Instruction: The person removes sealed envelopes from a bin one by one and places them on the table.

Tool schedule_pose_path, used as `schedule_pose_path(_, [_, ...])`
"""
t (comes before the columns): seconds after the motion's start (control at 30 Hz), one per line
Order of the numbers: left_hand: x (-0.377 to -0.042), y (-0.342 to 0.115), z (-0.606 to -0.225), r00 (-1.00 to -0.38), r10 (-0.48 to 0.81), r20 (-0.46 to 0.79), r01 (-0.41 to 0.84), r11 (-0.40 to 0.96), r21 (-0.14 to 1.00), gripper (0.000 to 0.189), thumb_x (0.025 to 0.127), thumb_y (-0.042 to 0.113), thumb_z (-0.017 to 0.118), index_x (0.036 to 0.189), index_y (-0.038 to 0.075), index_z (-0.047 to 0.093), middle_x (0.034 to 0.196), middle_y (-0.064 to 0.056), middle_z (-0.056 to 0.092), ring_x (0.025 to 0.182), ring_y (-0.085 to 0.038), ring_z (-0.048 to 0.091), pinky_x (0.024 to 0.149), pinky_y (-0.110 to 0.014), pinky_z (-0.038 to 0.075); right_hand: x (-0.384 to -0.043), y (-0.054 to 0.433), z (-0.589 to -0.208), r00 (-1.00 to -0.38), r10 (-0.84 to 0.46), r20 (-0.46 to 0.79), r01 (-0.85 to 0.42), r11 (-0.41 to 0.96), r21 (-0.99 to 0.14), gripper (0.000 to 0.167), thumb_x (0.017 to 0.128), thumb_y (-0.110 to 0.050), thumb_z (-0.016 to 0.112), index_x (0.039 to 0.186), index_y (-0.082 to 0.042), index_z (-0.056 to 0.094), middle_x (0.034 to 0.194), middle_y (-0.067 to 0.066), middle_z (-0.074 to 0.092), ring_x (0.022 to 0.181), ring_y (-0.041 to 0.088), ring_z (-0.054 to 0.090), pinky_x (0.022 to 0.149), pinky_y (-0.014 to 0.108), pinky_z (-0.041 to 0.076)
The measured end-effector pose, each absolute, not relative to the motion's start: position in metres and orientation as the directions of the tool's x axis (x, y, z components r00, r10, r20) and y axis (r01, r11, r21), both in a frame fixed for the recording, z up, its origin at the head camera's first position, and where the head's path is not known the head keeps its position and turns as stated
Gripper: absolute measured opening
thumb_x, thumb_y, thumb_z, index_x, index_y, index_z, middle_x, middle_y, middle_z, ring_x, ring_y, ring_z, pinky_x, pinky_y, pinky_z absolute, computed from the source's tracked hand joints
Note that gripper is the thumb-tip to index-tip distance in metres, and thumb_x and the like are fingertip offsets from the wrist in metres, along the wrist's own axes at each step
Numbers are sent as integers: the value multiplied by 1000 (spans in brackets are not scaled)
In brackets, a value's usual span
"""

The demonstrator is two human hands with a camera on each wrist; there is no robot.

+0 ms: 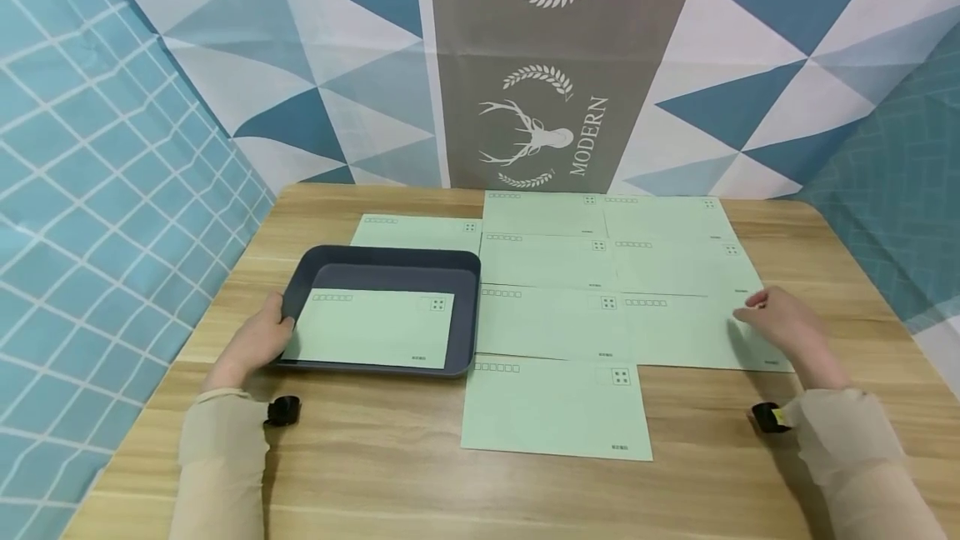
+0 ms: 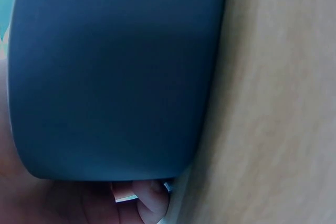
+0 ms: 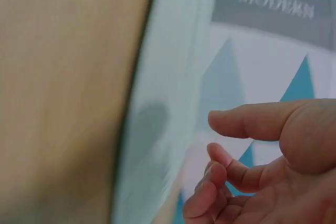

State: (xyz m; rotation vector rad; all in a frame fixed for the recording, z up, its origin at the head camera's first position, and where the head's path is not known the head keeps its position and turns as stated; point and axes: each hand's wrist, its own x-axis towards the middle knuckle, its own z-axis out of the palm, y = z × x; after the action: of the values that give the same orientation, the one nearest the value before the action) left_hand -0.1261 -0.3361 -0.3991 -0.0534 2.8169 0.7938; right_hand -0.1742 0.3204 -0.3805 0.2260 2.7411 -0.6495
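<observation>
My left hand (image 1: 258,336) holds the left side of a dark blue-grey tray (image 1: 390,254), its thumb at the rim. In the left wrist view the tray's outer wall (image 2: 110,87) hides part of that hand, with curled fingertips (image 2: 152,200) showing beyond the edge. A pale green envelope (image 1: 367,327) lies inside the tray. Above the lower right envelope (image 1: 690,336) hovers my right hand (image 1: 787,327). In the right wrist view its thumb (image 3: 241,121) and fingers (image 3: 205,198) stand apart, loosely bent, with nothing between them.
Several more green envelopes lie side by side on the wooden table (image 1: 375,457), including a near one (image 1: 555,411) and a back left one (image 1: 420,230) partly covered by the tray. Patterned cloth (image 1: 360,57) hangs behind the table.
</observation>
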Motion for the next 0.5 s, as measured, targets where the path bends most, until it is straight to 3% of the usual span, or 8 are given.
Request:
schedule_pose_path(0.33, [-127,-336,-400,-976,19,-215,-98,848,520,29,95,11,25,112,-13,26,116,-41,37,96,-43,45,78,-52,37,-184,221,-357,-988,-117,-96,-49,847,-528,23,89,-14,49,102,5,50,87,16,49,74,24,46,58,30,37])
schedule_pose_path(0.5, [-128,-337,-400,-976,24,-215,-94,848,522,29,95,11,25,112,-13,26,113,-39,38,91,-40,44,75,-49,37,-191,163,-353,-976,-219,15,-190,808,-558,16,88,-12,52,97,2,54,88,15,52,78,25,48,65,33,41])
